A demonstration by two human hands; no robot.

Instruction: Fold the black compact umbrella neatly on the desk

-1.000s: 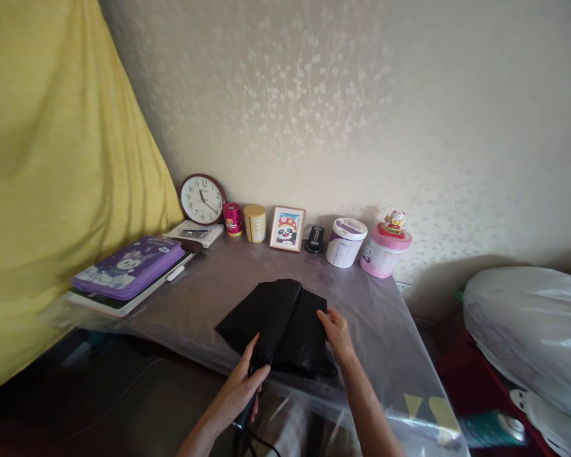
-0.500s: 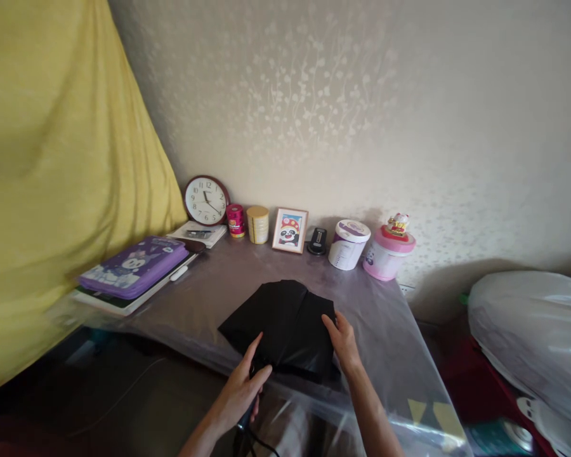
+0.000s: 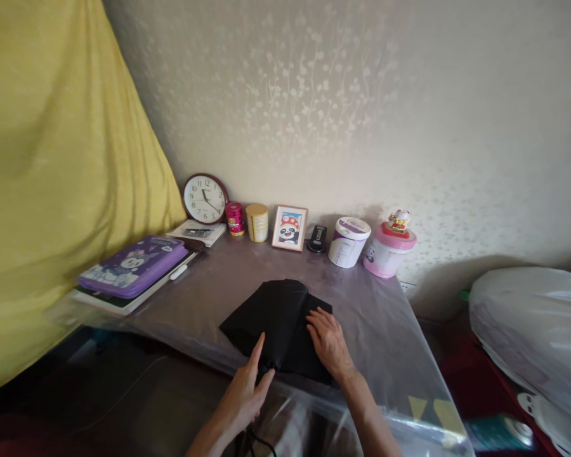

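A black umbrella (image 3: pixel 271 317) lies partly spread on the table's front part, its fabric panels loose and folded over one another. My left hand (image 3: pixel 240 397) is closed around its handle at the near end, the thumb and index finger stretched along the fabric. Most of the handle is hidden by that hand, and a dark cord (image 3: pixel 254 441) hangs below it. My right hand (image 3: pixel 327 339) rests flat on the right panel, fingers extended and close together, gripping nothing.
On the plastic-covered table (image 3: pixel 371 343) stand a clock (image 3: pixel 205 198), a picture frame (image 3: pixel 289 228), a purple-white tub (image 3: pixel 349 242) and a pink tub (image 3: pixel 389 252) along the wall. A purple case (image 3: pixel 133 265) lies at left. Beyond the right edge sits a plastic-wrapped bundle (image 3: pixel 533 330).
My right hand has moved left from the umbrella's right edge onto its panel and flattened there. The right panel is pressed lower. My left hand stays at the handle.
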